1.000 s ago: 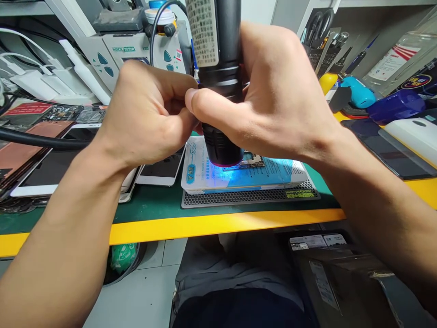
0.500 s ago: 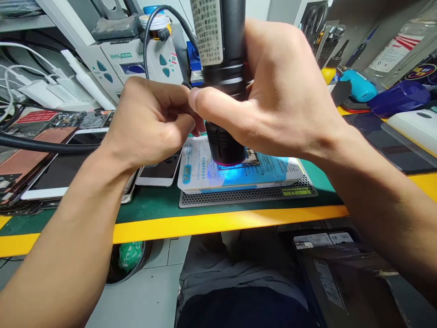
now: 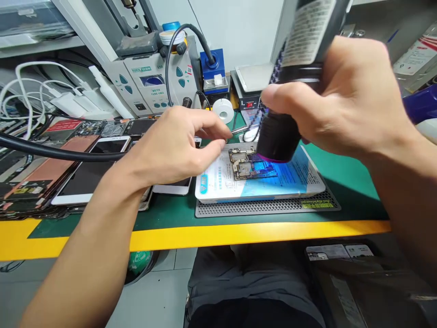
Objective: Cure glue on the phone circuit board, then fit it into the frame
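With your right hand (image 3: 344, 95) clamped on the tilted UV torch (image 3: 278, 136) just above the circuit board (image 3: 243, 165) and your left hand (image 3: 177, 146) open-fingered beside that board, a slip could knock the torch into its components.

Phone repair workshop, soldering station (image 3: 153, 84), spare phones (image 3: 92, 171), circuit board (image 3: 244, 164)

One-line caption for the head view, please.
Right hand holds a black torch over the circuit board; left hand open beside it.
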Demonstrator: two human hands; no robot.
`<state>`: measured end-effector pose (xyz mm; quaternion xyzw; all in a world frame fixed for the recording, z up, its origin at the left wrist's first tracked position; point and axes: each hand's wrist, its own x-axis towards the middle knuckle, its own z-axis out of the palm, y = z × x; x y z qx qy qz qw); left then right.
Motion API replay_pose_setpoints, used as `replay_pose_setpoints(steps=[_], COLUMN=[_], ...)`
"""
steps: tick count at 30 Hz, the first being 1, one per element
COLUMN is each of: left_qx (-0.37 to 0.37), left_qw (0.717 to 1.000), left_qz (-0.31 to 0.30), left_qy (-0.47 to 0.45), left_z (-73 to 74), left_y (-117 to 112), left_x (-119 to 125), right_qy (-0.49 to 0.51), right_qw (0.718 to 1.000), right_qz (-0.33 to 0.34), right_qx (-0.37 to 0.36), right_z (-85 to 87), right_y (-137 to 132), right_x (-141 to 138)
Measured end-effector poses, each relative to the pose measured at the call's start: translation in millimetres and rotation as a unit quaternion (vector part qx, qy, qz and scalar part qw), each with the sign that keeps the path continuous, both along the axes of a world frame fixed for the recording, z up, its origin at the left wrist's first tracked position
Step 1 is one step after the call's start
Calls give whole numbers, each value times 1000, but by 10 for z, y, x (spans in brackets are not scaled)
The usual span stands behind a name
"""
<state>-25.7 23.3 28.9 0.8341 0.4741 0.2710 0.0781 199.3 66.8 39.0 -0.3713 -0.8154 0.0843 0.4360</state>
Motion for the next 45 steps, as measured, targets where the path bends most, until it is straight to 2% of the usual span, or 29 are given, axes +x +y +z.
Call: replay_pose_setpoints(steps=[7,11,18,23,33,41,45], left_qx=[-39,-56,-26,-7,34,66,41], left_qw=[998,994,994,994,992,991,992], left_qz=[3,-29,-56,-50,-63,-83,-93], left_qy=[53,90,91,94,105,85,74], left_z=[14,-3,-109,-137,-172,-137,-92], left_y=[-44,-67,-97,-71,-46,-52,-51], left_x=[-52,-25,28,34,-15,6,14], right_qy=[46,57,77,77,170,210,261], right_qw=[997,995,993,992,982,973,959], right_qz=[-35,-47,-10,5,17,6,-1], right_qx=[-59,-65,-89,-97,-82,-92,-113], right_z=[-37,-62,-91,-67,-16,-13,-24], right_y=[56,37,35,-2,14,50,140], right_x=[97,56,16,1,41,41,89])
